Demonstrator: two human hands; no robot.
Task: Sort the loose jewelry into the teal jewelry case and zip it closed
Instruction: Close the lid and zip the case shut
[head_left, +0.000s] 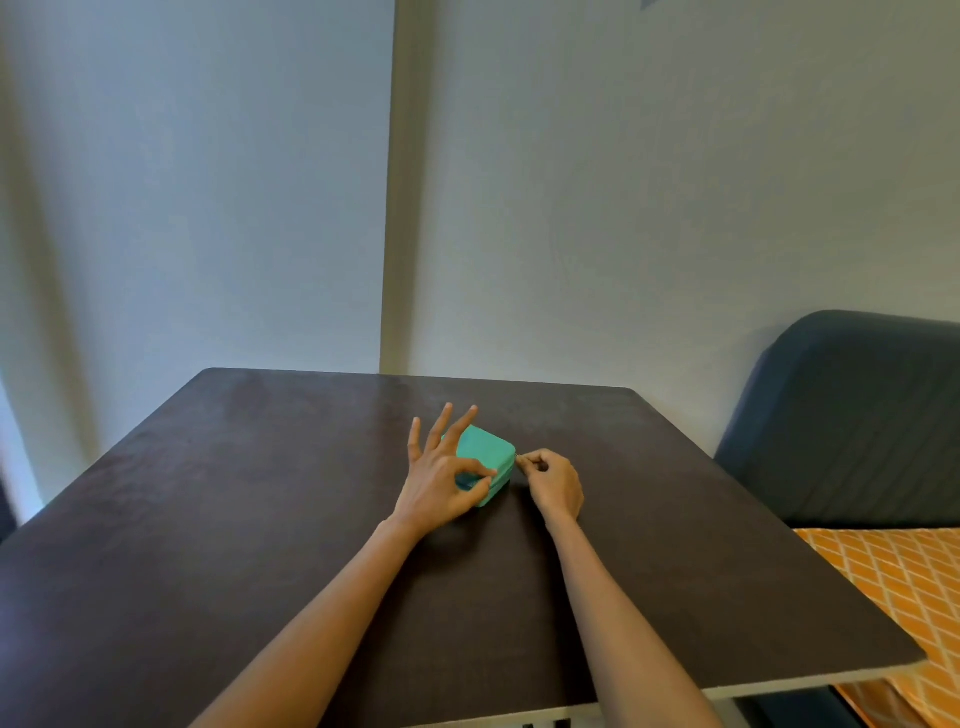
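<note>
Head view: closed teal jewelry case (485, 451).

Your left hand (441, 475) pinches thumb to index, the other 3 fingers splayed; your right hand (553, 480) curls in a tight pinch.

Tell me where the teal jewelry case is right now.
In the head view the teal jewelry case sits mid-table, between the left hand pinching its near edge and the right hand at its right corner.
</note>
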